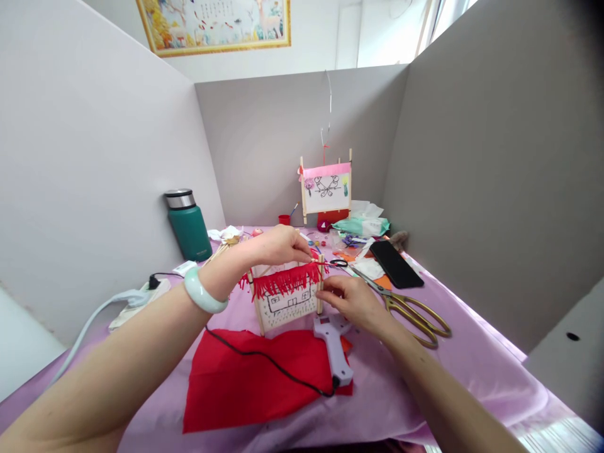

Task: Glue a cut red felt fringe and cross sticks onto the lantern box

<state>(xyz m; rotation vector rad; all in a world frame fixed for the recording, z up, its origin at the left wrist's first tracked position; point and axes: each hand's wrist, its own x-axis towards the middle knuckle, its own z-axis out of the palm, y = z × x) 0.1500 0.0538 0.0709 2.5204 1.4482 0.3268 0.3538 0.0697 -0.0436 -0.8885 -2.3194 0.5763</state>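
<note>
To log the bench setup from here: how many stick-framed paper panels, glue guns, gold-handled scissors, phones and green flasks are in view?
Stick-framed paper panels: 2 (red-fringed panel, pink-topped panel)
Glue guns: 1
Gold-handled scissors: 1
Phones: 1
Green flasks: 1
Total: 6

Red fringe (285, 281) over a black-outlined house drawing (287, 304) on white paper (283, 321); lilac tablecloth (377, 390)
</note>
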